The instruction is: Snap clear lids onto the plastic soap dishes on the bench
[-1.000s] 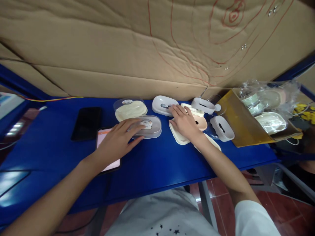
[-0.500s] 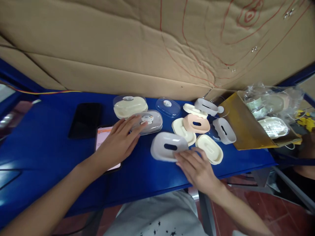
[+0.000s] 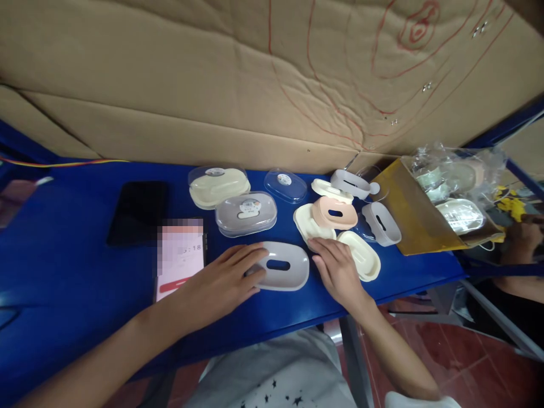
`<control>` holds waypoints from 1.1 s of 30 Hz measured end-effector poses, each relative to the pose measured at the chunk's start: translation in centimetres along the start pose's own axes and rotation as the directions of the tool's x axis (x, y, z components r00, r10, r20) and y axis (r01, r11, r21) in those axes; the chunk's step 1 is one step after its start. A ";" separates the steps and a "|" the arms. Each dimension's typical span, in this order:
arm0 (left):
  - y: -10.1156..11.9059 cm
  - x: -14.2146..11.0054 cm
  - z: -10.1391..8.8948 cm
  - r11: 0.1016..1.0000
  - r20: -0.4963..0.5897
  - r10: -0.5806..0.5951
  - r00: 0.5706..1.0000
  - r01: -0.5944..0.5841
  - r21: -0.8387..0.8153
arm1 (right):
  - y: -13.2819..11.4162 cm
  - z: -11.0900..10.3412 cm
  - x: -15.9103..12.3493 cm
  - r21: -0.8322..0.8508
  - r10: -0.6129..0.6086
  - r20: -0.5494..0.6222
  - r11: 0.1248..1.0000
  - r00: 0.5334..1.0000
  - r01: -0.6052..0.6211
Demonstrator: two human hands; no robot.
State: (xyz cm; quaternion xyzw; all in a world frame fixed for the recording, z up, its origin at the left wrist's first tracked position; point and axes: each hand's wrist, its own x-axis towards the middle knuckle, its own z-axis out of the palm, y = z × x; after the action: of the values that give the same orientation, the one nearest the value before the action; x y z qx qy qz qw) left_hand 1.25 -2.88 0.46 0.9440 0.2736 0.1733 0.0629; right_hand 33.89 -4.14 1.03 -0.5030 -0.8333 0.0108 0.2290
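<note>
My left hand (image 3: 232,277) has its fingers and thumb around the left end of a grey oval soap dish (image 3: 300,263) with a slot in its middle. To the right of that dish, my right hand (image 3: 338,266) is loosely open, its fingertips at the near edge of a cream oval tray (image 3: 302,218). A second cream tray (image 3: 368,258) lies just beyond its knuckles, and a peach slotted soap dish (image 3: 340,214) rests partly over the first tray. Behind the left hand sits a grey soap dish with a clear labelled cover (image 3: 246,218).
A covered cream dish (image 3: 221,190) and a loose clear cover (image 3: 285,186) lie at the back. More grey dishes (image 3: 382,224) stand beside an open cardboard box (image 3: 408,221) of wrapped pieces. Two phones, one dark (image 3: 138,209), one lit (image 3: 181,249), lie left. Another person's arm (image 3: 522,255) shows far right.
The grey slotted dish has come nearer the table's front edge. My right hand has let go of it, and my left hand has moved from the covered dish onto its left end.
</note>
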 end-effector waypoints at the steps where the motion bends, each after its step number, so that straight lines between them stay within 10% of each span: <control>1: -0.1 -0.1 -0.1 1.000 -0.020 0.006 1.000 -0.007 -0.022 | 0.3 0.3 0.0 -0.036 0.027 0.000 0.999 1.000 -0.027; 13: 0.4 0.2 -1.7 0.995 -0.202 0.035 0.979 -0.053 -0.087 | -0.6 -1.0 -3.4 0.211 -0.185 0.074 0.963 0.980 0.166; 18: 0.6 0.8 -0.7 0.997 -0.186 0.036 0.982 -0.047 -0.054 | 0.2 -1.4 -4.8 0.219 0.063 -0.173 0.975 0.983 -0.024; 33: -0.1 1.0 0.9 0.997 -0.093 0.059 0.994 -0.063 -0.047 | -0.7 0.4 -4.0 0.167 -0.116 0.153 0.982 0.981 0.090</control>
State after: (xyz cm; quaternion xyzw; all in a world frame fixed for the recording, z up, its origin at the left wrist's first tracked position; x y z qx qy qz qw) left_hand 2.32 -2.30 -0.15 0.9412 0.2427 0.2250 0.0683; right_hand 34.70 -7.82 -0.69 -0.4364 -0.8707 0.1062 0.2005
